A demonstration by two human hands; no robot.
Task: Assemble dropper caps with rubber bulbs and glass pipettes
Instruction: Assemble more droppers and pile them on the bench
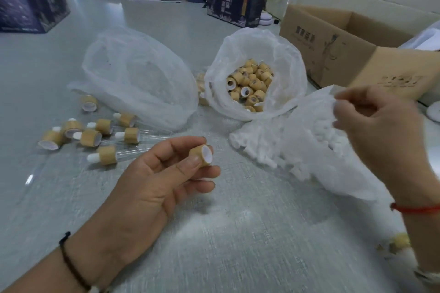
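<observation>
Dropper cap (201, 155) — a bamboo-coloured ring with a white lining — sits pinched between the thumb and fingertips of the left hand (152, 183), held just above the grey tabletop (238, 233) with its open end turned toward the bag of caps (256, 78). That bag, translucent white and rolled open, lies beyond the held cap and is full of loose bamboo caps. To the right of it the right hand (378, 126) pinches the edge of a second plastic bag (309, 140) with curled fingers; this bag holds small white rubber bulbs, some spilling toward the held cap. Left of the bag of caps lies a crumpled, see-through bag (138, 76), and in front of that a cluster of finished droppers (102, 135) rests on the tabletop, white bulbs and glass pipettes fitted. An open cardboard box (352, 52) stands to the right of the bag of caps — printed on its side.
</observation>
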